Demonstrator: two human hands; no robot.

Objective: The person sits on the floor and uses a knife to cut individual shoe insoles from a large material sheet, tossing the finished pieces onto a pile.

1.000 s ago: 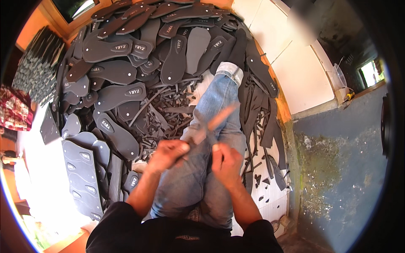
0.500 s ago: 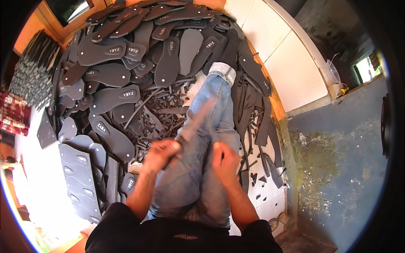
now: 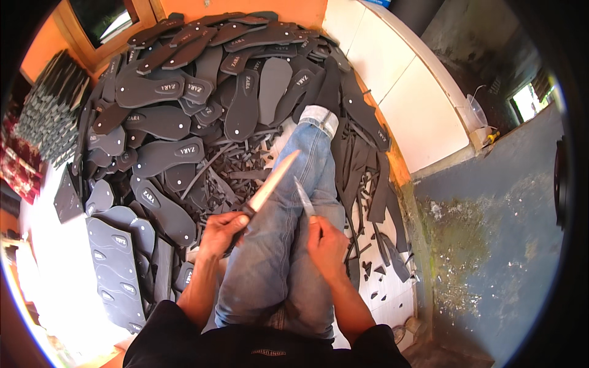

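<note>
Two hands work above the jeans-clad legs [image 3: 279, 257]: the left hand [image 3: 222, 232] is closed around the handle of a long pale blade [image 3: 273, 181] pointing up and right — the right hand [image 3: 326, 244] grips a smaller knife [image 3: 304, 199]. Dark shoe soles [image 3: 184, 116] cover the floor around.

Ahead: heaped dark shoe soles [image 3: 184, 116] block the floor.
Left: sole stacks [image 3: 116, 264] crowd close.
Right: scrap strips [image 3: 362, 178], then bare wall [image 3: 491, 245].

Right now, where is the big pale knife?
In the head view, the knife sits centre frame, gripped by the left hand, blade angled over the jeans-clad leg.
</note>
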